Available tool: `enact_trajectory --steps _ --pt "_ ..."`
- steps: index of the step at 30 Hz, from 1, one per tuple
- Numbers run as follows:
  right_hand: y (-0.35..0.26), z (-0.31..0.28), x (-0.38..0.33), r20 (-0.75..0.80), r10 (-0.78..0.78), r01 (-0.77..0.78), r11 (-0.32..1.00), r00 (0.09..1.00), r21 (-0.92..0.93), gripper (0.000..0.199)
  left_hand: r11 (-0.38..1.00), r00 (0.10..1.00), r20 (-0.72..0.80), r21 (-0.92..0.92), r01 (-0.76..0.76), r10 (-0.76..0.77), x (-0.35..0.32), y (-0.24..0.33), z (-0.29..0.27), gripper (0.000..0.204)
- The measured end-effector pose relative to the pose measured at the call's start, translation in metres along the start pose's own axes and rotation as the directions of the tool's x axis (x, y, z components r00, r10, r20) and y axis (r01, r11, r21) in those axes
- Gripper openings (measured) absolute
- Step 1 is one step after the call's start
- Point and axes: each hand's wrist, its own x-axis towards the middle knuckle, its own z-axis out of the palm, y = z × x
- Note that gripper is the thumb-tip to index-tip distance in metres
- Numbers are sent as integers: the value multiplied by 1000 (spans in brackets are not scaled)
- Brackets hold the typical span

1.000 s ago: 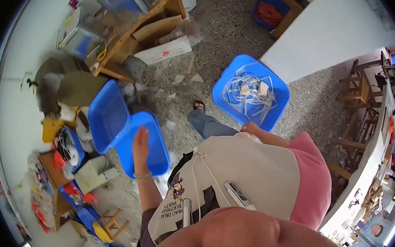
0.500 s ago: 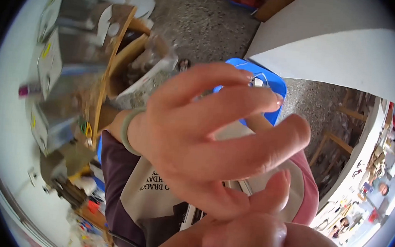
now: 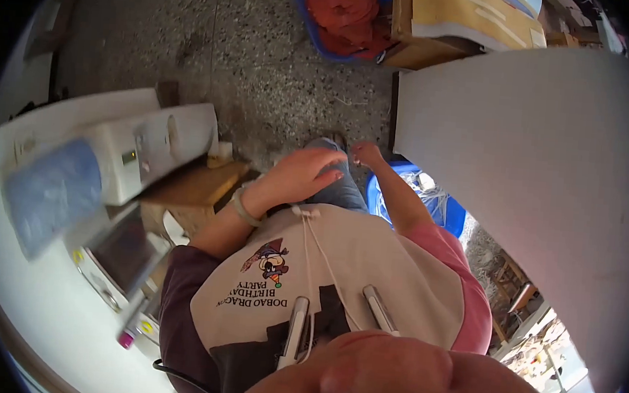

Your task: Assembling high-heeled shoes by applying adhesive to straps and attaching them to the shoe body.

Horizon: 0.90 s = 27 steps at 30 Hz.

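Note:
My left hand (image 3: pixel 305 175), with a pale bracelet at its wrist, hangs in front of my lap. Its fingers are apart and nothing is in them. Just to its right, my right hand (image 3: pixel 366 154) is raised with the fingers curled in; whatever they may hold is too small to make out. Below the right forearm a blue plastic basket (image 3: pixel 456 219) stands on the floor with white, cord-like material (image 3: pixel 436 204) in it. My jeans-clad leg (image 3: pixel 341 187) shows between the arms.
A white machine with a small display (image 3: pixel 122 155) stands at the left by a wooden stand (image 3: pixel 197 187). A large white panel (image 3: pixel 531 162) rises on the right. Beyond, a blue tub (image 3: pixel 306 26) holds red cloth (image 3: pixel 343 14), beside a wooden box (image 3: pixel 451 56).
My left hand has dropped from close before the camera to my lap, and my right hand has come into view. The view has turned, showing more floor and the white machine.

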Motion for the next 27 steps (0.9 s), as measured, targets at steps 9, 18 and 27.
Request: enact_trajectory --steps 9,18,27 --pt "-185 -2 196 -317 -103 109 994 943 0 20 937 956 156 -215 277 -247 130 -203 -176 37" --pt "-316 -128 521 -497 -345 219 930 797 -294 32 868 845 -440 241 435 -302 226 -500 -190 38" --pt "-349 -187 679 -575 -69 -207 892 815 -401 49 817 803 -389 181 548 -452 305 -520 -206 28"
